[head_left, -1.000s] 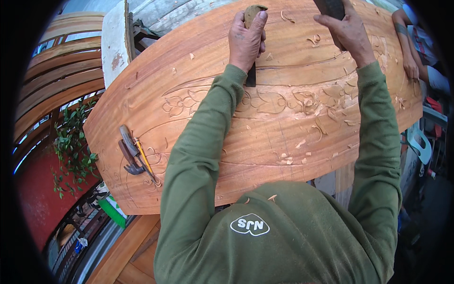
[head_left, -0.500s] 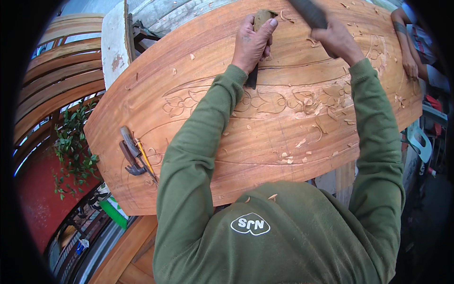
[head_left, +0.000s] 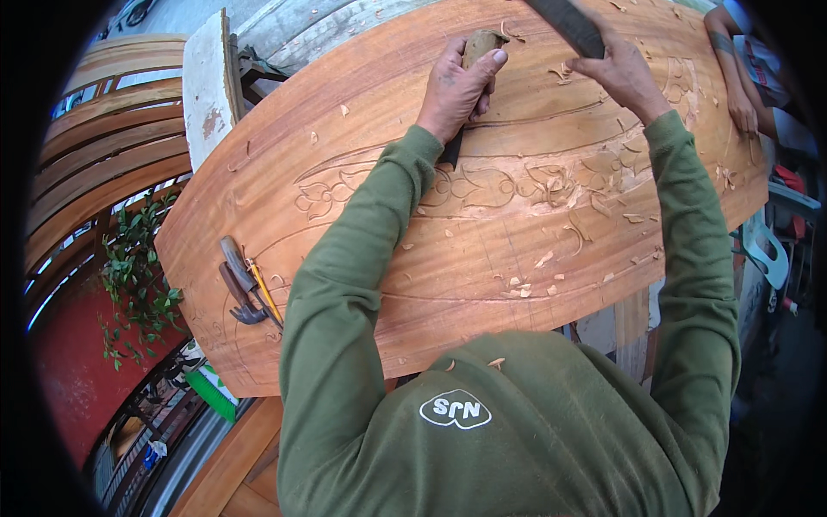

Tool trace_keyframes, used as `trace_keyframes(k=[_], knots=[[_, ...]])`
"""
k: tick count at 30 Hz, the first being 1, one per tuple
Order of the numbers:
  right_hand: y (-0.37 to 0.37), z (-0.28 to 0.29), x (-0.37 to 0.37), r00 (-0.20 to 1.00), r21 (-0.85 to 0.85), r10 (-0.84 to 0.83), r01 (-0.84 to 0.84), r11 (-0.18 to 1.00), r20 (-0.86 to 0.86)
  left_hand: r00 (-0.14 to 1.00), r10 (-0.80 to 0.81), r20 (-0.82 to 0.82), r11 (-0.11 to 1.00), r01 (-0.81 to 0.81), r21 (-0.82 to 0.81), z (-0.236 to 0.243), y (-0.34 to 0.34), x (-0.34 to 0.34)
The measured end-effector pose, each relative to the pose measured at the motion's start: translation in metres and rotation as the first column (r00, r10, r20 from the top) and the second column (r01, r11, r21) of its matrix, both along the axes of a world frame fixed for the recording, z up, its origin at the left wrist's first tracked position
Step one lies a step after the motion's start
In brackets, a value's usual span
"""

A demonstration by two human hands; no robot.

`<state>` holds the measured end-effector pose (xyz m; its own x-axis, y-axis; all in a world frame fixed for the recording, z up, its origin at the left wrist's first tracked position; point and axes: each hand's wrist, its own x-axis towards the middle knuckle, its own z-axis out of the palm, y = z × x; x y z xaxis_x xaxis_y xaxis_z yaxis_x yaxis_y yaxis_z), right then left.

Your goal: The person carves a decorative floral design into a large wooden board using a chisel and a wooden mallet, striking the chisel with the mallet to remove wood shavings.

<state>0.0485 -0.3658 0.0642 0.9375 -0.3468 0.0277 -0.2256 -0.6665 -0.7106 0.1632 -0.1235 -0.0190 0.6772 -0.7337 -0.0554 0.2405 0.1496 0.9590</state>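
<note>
The chisel [head_left: 483, 48] stands tilted over the middle of the carved board [head_left: 482, 258], its worn handle up and its dark blade down at the carved band of flowers [head_left: 487, 186]; you cannot tell from here whether the edge bites the wood. Your left hand [head_left: 458, 90] is closed around the handle, thumb lying up along it near the top. Your right hand [head_left: 622, 76] grips a dark club [head_left: 568, 26], held to the right of the chisel and apart from it, its far end running out at the top of the view.

Around the flowers the wood is cut away, and on the right this shallow hollow holds curled shavings [head_left: 551, 183]. More chips [head_left: 517, 291] lie scattered on the board nearer to you, and a couple rest on your green shirt [head_left: 495, 431].

At the board's left end, beside your left sleeve, a hammer [head_left: 245, 303], a second tool with a grey handle [head_left: 234, 252] and a yellow pencil [head_left: 266, 290] lie close together.

At the board's far right another person's hand [head_left: 743, 114] rests at the edge, with a pale plastic chair [head_left: 765, 257] below. On the left are a slatted wooden bench [head_left: 121, 129], a leafy plant [head_left: 138, 271], a red wall [head_left: 77, 353] and a green brush [head_left: 209, 394].
</note>
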Motion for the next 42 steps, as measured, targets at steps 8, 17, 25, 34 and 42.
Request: trace_keyframes(k=[8,17,25,34,42], knots=[[-0.001,-0.023,-0.043,0.989,-0.041,0.144,-0.143,0.989,0.044,0.972,-0.234,-0.036,0.972,0.234,-0.016,0.06,0.031,0.008],[0.025,-0.007,0.004,0.961,0.134,-0.021,-0.017,0.991,0.277,0.97,0.213,0.118,0.977,-0.214,-0.009,0.006,0.02,0.016],[0.048,0.011,0.038,0.946,0.088,0.001,-0.031,0.996,0.323,0.955,0.264,0.137,0.962,-0.25,-0.113,0.011,0.022,0.013],[0.055,0.027,0.037,0.961,-0.157,0.259,-0.271,0.95,-0.093,0.961,0.255,0.109,0.966,-0.25,-0.061,0.008,0.024,0.01],[0.033,0.001,0.035,0.958,-0.168,0.259,-0.237,0.957,0.121,0.987,0.143,0.07,0.989,-0.141,-0.032,0.009,0.013,0.008]])
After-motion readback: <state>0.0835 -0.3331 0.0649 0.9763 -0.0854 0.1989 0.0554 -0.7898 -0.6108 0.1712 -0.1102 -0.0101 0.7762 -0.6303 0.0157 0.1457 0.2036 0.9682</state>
